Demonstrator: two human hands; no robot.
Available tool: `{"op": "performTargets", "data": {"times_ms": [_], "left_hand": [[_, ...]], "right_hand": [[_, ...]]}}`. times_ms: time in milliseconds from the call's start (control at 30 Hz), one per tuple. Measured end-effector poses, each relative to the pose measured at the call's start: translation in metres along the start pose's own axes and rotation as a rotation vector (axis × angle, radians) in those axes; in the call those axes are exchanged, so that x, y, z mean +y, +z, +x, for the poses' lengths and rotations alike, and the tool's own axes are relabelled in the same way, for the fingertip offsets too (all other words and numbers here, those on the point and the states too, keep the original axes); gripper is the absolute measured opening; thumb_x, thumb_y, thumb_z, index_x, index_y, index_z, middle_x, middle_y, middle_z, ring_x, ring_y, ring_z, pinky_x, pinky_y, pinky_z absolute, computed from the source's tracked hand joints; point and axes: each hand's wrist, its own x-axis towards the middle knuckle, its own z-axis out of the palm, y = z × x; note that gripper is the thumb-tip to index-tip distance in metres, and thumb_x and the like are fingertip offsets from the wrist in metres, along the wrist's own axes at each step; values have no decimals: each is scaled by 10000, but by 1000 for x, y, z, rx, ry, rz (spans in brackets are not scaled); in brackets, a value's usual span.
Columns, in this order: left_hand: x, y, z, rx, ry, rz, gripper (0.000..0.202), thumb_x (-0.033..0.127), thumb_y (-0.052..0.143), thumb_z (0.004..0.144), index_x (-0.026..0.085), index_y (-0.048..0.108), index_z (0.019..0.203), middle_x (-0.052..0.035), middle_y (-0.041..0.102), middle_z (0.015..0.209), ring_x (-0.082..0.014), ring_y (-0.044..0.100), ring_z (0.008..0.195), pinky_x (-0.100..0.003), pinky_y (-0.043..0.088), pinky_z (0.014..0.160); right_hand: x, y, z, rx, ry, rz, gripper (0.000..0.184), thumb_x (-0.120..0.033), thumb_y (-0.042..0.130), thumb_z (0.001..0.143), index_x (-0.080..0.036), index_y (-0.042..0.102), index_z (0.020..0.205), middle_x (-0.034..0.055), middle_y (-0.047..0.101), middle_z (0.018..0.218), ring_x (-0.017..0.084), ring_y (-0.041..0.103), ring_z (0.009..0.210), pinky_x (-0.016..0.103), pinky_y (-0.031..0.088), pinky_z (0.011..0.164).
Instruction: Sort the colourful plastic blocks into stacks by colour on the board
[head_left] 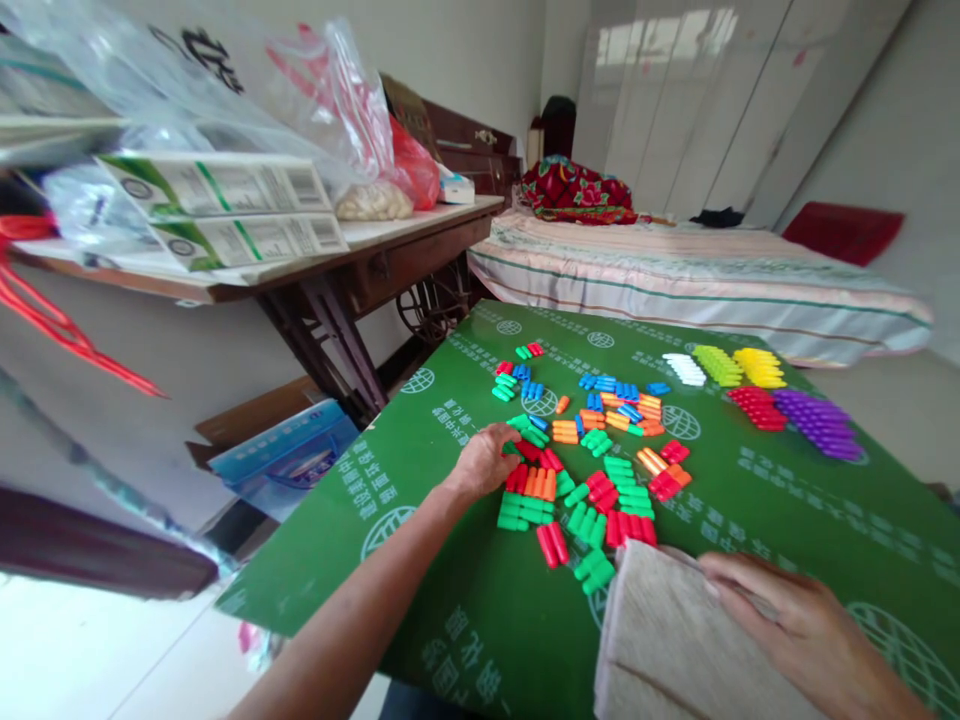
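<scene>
My left hand [486, 462] is at the left side of a loose spread of small bullet-shaped plastic pieces. Its fingers are curled in among green pieces [529, 432] and red pieces [544, 455]; what lies between the fingertips is hard to make out. Close by are orange pieces [540, 484], and blue pieces [607, 384] lie further back. At the front right my right hand [795, 620] grips the edge of a folded greyish cloth [667, 630], which lies over the near part of the green board [442, 570].
White [684, 369], lime [717, 366], yellow [759, 368], red [756, 409] and purple pieces [817, 424] stand in sorted blocks at the right. A wooden table [360, 268] with boxes [240, 215] and bags is at the left. Behind the board is a bed [675, 265].
</scene>
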Motion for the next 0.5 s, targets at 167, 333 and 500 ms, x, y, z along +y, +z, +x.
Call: {"op": "performTargets", "data": {"times_ms": [167,333,500], "left_hand": [[7,3,-4,5,-10,4,142,210,650,835,150,625,961,-74,621,1141,-204,572,1098,-444,486,1001],[13,7,-2,-14,-7,34,183,220,657,833,150,622,999,-80,613,1151,-222,546,1150,-468,466,1024],[17,11,5,-38,-8,59,147,221,656,833,153,638,963,-86,603,1188,-246,478,1252,-497,427,1067]], "right_hand": [[-6,8,-8,1,4,-18,240,-367,523,883,-279,746,894,-4,768,900,161,732,759,182,583,702],[-29,11,-3,19,-5,-37,232,-337,513,890,-288,740,905,-18,768,911,158,732,758,193,587,724],[-48,11,4,65,-91,-69,236,-292,506,885,-276,740,857,-24,771,849,160,733,711,193,593,650]]}}
